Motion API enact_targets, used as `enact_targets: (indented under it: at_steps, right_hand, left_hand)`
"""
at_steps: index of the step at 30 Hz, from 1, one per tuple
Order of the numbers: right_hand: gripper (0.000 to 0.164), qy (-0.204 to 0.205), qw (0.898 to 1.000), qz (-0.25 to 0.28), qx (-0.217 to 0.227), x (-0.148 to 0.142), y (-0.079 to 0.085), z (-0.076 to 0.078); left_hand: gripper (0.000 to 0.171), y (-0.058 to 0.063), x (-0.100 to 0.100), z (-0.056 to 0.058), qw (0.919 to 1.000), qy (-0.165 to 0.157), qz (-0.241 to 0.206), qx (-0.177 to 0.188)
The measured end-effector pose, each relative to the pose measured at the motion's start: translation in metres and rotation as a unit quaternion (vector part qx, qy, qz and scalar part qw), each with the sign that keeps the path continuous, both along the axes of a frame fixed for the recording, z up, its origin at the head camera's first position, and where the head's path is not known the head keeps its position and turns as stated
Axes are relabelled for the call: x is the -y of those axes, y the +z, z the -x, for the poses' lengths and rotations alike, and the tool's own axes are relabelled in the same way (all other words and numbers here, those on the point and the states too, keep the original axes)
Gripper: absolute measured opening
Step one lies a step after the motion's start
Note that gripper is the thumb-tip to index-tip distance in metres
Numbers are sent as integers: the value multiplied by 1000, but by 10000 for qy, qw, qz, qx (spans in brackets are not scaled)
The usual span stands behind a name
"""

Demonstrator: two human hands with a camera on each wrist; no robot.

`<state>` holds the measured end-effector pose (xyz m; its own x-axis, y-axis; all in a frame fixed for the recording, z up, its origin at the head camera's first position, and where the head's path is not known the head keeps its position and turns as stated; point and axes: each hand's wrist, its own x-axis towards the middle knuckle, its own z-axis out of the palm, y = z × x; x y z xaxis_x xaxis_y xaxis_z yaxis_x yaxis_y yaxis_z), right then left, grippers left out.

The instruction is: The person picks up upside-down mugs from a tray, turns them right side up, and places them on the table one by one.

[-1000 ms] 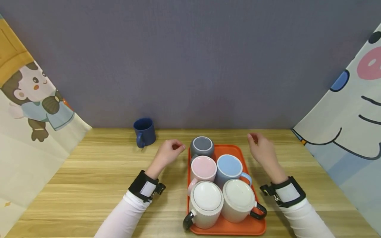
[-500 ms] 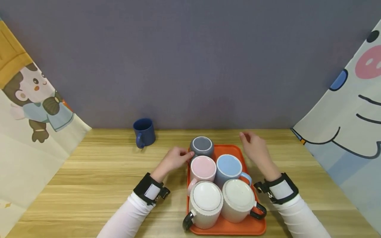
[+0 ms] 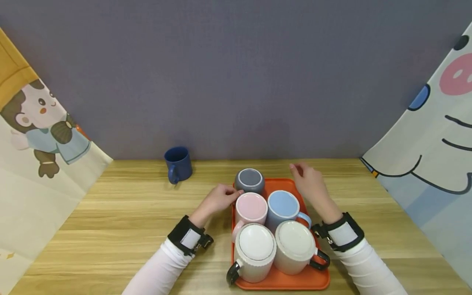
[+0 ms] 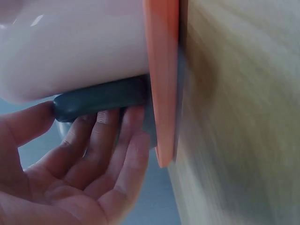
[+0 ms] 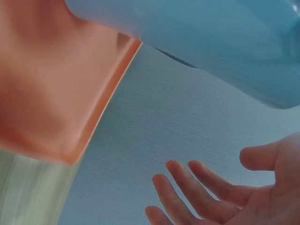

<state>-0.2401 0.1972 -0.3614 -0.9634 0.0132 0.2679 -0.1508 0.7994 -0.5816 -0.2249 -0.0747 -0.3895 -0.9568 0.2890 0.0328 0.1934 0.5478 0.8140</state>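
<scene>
On the orange tray (image 3: pixel 287 282) several mugs stand upside down. The grey mug (image 3: pixel 250 178) is at the far left corner. My left hand (image 3: pixel 220 198) grips its dark handle (image 4: pixel 101 97), thumb on one end and fingers curled behind it. Directly in front of it sits the pink mug (image 3: pixel 252 206), close to my knuckles. Beyond the tray's right far edge hovers my right hand (image 3: pixel 310 184), holding nothing, its fingers loosely bent in the right wrist view. The light blue mug (image 3: pixel 284 204) is the nearest thing to it, apart from the hand.
Two off-white mugs with black handles, a left one (image 3: pixel 255 250) and a right one (image 3: pixel 295 243), fill the near part of the tray. A dark blue mug (image 3: pixel 178 164) stands upright at the back left of the wooden table (image 3: pixel 110 229). A grey wall (image 3: pixel 236 82) closes the back.
My left hand has moved right and slightly nearer, and now grips the grey mug's handle. My right hand has shifted left toward the tray's far edge. The mugs have not visibly moved.
</scene>
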Motion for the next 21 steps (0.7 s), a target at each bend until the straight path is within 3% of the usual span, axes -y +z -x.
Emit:
enact_targets:
  at_steps: [7, 13, 21]
  right_hand:
    - [53, 122, 9998, -89, 102, 0, 4, -5]
    - [54, 210, 9996, -123, 171, 1, 10, -9]
    - [54, 244, 9991, -184, 287, 0, 13, -12]
  left_hand:
    - [21, -4, -4, -1, 9972, 213, -657, 296]
    - [17, -7, -6, 1, 9864, 594, -1320, 774]
    - [17, -10, -7, 3, 9828, 629, -1495, 879]
